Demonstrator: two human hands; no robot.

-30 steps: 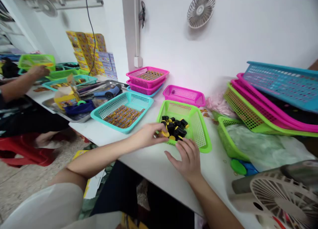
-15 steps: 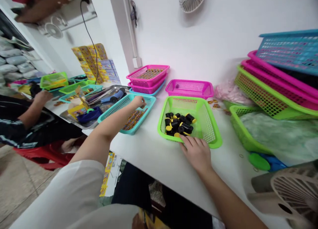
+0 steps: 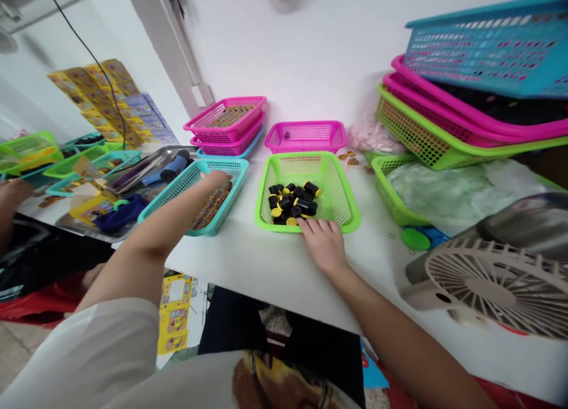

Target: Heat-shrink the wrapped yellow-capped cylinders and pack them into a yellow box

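My left hand (image 3: 215, 180) reaches into a teal basket (image 3: 236, 189) holding rows of small orange-and-brown pieces. Its fingers look curled together, but their tips are hidden and I cannot make out what is between them. On the right, my right hand (image 3: 323, 241) has its fingers hooked over the near rim of a lime green basket (image 3: 344, 196). Black canisters with yellow caps (image 3: 306, 206) lie in a loose pile in that basket, close to my right fingertips.
Pink baskets (image 3: 231, 135) are stacked behind, beside another pink basket (image 3: 306, 138). At right stand piled baskets (image 3: 470, 122), a green basket (image 3: 390, 199) with plastic bags and a fan (image 3: 492, 287). A metal tray (image 3: 73, 225) and a co-worker's hand (image 3: 14, 195) are at left.
The view has swung, so the scene sits further left and higher. My left hand has lowered within the teal basket. My right hand stays on the green basket's rim.
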